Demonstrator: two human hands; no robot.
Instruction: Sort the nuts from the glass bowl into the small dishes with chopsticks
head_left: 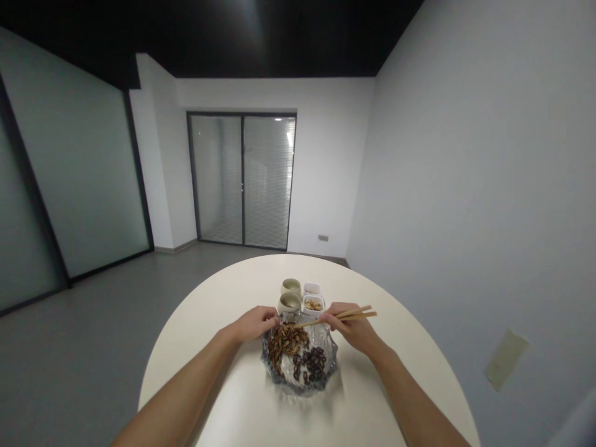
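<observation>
A clear, scallop-edged glass bowl [336, 360] stands on the table in front of me. Slender reddish-brown pieces [286, 341] lie in its left part, and dark, shiny oval pieces [313, 363] sit at the lower right; their kind is too small to tell. With fingers curled at the bowl's upper left rim, my left hand [258, 323] grips its edge. My right hand [349, 323] holds a pair of wooden chopsticks [358, 313] above the right rim. Their tips point left, over the brown pieces, and I cannot make out anything between them.
Just behind the bowl are two pale green cups [289, 302], one behind the other. Beside them stand two small white dishes [313, 303]; the nearer one contains yellowish-brown pieces. The round cream table [209, 298] has a white wall [465, 186] on its right.
</observation>
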